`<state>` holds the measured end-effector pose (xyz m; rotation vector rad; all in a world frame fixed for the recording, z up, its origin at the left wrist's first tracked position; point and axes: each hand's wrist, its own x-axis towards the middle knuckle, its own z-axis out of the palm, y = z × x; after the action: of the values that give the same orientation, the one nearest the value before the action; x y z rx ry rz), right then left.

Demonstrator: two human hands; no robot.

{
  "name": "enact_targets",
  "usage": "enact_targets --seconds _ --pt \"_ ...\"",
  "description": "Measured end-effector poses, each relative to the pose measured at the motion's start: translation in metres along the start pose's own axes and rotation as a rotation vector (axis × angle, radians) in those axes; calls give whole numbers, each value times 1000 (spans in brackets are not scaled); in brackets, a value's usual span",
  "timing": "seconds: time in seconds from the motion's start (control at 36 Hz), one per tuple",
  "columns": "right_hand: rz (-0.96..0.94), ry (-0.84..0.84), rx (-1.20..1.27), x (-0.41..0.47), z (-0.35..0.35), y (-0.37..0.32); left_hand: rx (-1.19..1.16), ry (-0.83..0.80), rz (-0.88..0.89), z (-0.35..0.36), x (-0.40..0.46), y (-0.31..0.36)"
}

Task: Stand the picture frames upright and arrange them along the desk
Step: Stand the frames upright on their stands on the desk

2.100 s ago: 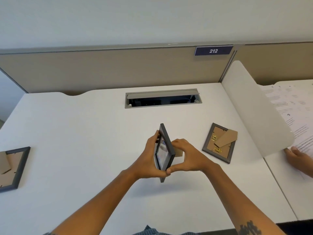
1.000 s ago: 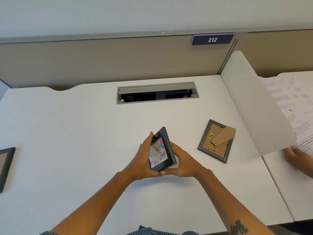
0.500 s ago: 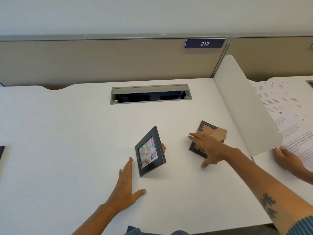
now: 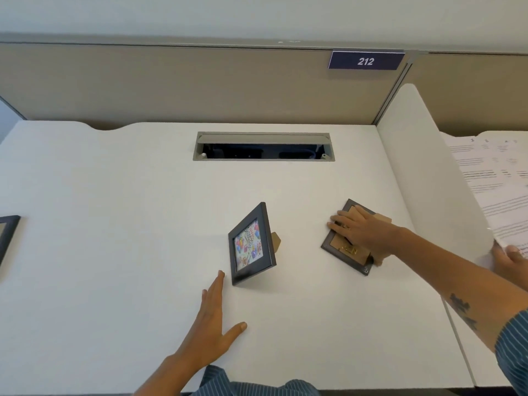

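- Balloon frame (image 4: pixel 251 245), centre: newly released, standing on its easel.
- Left hand (image 4: pixel 210 324), lower centre: flat, fingers straight, empty.
- Right hand (image 4: pixel 361 231), right of centre: now laid on face-down frame (image 4: pixel 343 250); whether it grips cannot be told; next to stand.

Your forearms are bare from the wrist well up toward the elbow. Your right hand (image 4: pixel 361 234) wears a thin ring on one finger, and your right forearm carries a dark tattoo on its inner side, a small vertical cluster of shapes whose design is too blurred to read. Just above it, a dark blue sleeve with fine pale pinstripes begins at the frame's right edge. The same striped blue fabric shows at the bottom edge, below your left hand (image 4: pixel 210 324), which wears nothing visible.
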<state>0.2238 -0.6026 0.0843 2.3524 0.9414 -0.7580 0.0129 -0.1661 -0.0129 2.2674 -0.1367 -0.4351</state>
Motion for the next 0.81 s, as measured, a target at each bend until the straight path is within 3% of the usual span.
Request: enact_targets --seconds 0.19,0.36,0.47,0.67,0.81 --pt "-136 69 -123 2 -3 13 7 -8 -5 5 -4 8" --pt "-125 75 -68 0 1 7 -6 -34 -17 4 -7 14" --pt "-67 151 105 -5 12 -6 -33 7 -26 5 -8 15" --pt "98 441 570 -22 22 -39 -49 102 29 2 -7 26" --pt "126 630 1121 -43 20 -59 -107 97 73 1 -3 53"
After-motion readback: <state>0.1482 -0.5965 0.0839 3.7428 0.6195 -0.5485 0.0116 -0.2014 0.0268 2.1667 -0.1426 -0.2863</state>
